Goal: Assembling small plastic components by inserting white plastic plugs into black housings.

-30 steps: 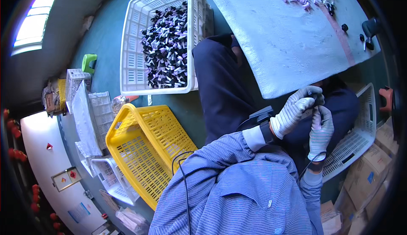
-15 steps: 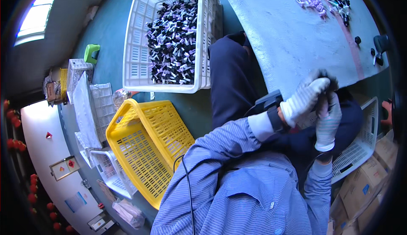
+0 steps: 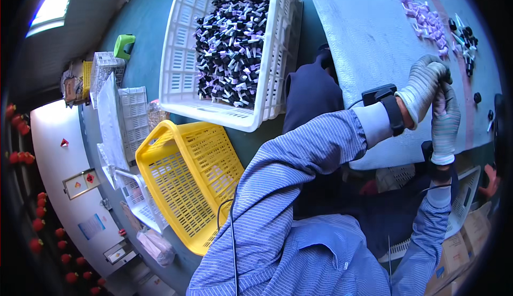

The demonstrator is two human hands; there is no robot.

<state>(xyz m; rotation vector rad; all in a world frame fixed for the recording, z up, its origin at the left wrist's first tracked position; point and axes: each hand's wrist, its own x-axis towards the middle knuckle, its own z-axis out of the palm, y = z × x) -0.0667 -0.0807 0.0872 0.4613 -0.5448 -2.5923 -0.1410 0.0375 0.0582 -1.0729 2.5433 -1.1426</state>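
Observation:
Both my hands, in pale striped knit gloves, meet above the near part of the blue-white tabletop (image 3: pixel 368 45). My left hand (image 3: pixel 424 86) has its fingers bent and pressed together at the tips. Just below it my right hand (image 3: pixel 447 125) is closed too, its fingertips touching the left ones. Whatever they pinch is hidden by the gloves. Beyond them lies a heap of small lilac plastic parts (image 3: pixel 425 21). To its right is a cluster of black and pale green parts (image 3: pixel 466 42), and a loose black piece (image 3: pixel 477 98) sits nearer.
A white crate (image 3: pixel 256 115) left of the table holds many small black-and-lilac pieces (image 3: pixel 230 50). A yellow basket (image 3: pixel 160 181) lies tilted beside my left arm. A green stool (image 3: pixel 123 45) stands farther left; cardboard boxes (image 3: pixel 454 253) are at lower right.
My two hands, still together, have moved forward and to the right, from over my lap to above the tabletop. The whole view has shifted slightly.

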